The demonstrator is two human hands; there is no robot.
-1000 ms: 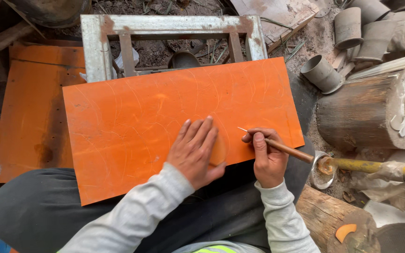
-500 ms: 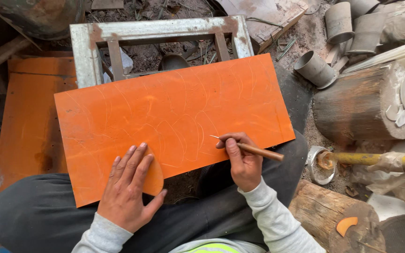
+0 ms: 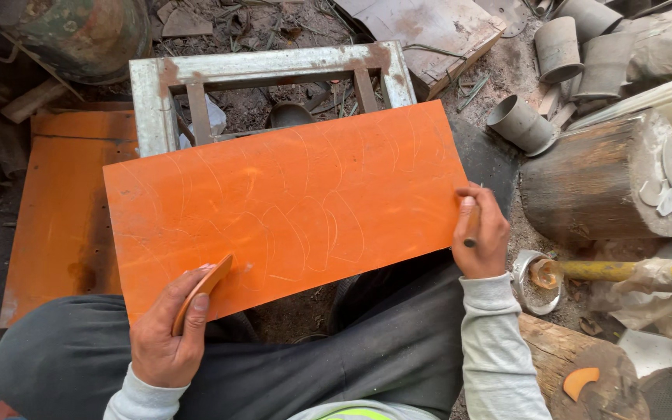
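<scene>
Nearest, left hand (image 3: 166,338) pinching a thin curved orange template (image 3: 202,291) at the near-left edge of the orange sheet (image 3: 289,206). Right hand (image 3: 482,237) wrapped around a slim scribing stick (image 3: 471,225), resting at the sheet's right end. Sheet across the lap, long axis left to right, scratched with curved outlines between both hands. Beyond, metal frame (image 3: 262,68); to the right, log (image 3: 600,179) and grey cups (image 3: 516,123).
</scene>
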